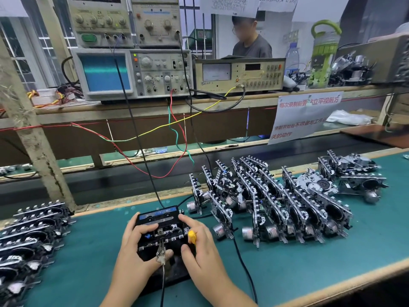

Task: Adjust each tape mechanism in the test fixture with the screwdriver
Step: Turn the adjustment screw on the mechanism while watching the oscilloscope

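A black test fixture (168, 273) lies on the green mat at the front centre, with a tape mechanism (160, 227) seated in it. My left hand (135, 247) grips the mechanism's left side, its thumb by a metal alligator clip (161, 253) clamped at the front edge. My right hand (199, 247) holds a yellow-handled screwdriver (192, 237) in its curled fingers, forefinger stretched along the mechanism's right edge. The screwdriver's tip is hidden.
Several tape mechanisms stand in rows to the right (276, 204) and lie stacked at the left (31, 235). An oscilloscope (106, 73) and a meter (239, 74) sit on the shelf behind, wires hanging to the fixture. A person sits beyond the shelf.
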The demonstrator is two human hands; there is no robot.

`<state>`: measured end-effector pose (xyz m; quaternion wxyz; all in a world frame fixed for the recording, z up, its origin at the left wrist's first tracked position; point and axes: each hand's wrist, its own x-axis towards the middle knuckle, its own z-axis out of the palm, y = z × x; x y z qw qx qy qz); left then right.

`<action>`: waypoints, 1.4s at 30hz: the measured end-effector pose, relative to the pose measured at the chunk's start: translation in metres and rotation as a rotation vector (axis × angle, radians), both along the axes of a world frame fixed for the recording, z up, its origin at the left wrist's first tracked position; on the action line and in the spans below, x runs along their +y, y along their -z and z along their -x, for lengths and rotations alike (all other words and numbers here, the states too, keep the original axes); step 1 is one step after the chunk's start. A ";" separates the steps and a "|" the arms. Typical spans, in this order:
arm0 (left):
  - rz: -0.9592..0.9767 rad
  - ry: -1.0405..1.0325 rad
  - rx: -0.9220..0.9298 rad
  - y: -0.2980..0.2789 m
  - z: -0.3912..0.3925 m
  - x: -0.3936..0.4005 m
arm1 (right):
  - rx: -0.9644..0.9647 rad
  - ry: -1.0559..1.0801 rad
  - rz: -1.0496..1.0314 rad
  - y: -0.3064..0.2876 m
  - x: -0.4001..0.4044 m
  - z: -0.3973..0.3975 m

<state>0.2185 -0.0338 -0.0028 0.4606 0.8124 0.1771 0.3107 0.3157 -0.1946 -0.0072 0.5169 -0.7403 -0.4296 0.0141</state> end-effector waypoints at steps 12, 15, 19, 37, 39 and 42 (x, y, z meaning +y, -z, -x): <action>0.008 0.009 0.004 -0.002 0.000 -0.001 | -0.002 -0.087 0.035 -0.006 -0.002 0.003; 0.007 0.011 0.009 -0.003 0.000 -0.001 | 0.008 -0.099 0.032 -0.006 -0.002 0.004; 0.001 0.014 0.005 -0.003 0.000 -0.001 | 0.024 -0.114 0.039 -0.006 -0.003 0.004; -0.041 -0.022 -0.035 -0.003 0.002 0.000 | 0.002 -0.105 0.055 -0.004 -0.003 0.003; -0.037 -0.025 -0.026 -0.004 0.002 -0.001 | 0.002 -0.107 0.055 -0.004 -0.002 0.003; -0.034 -0.030 -0.010 -0.007 0.002 -0.003 | -0.007 -0.099 0.054 -0.003 -0.002 0.001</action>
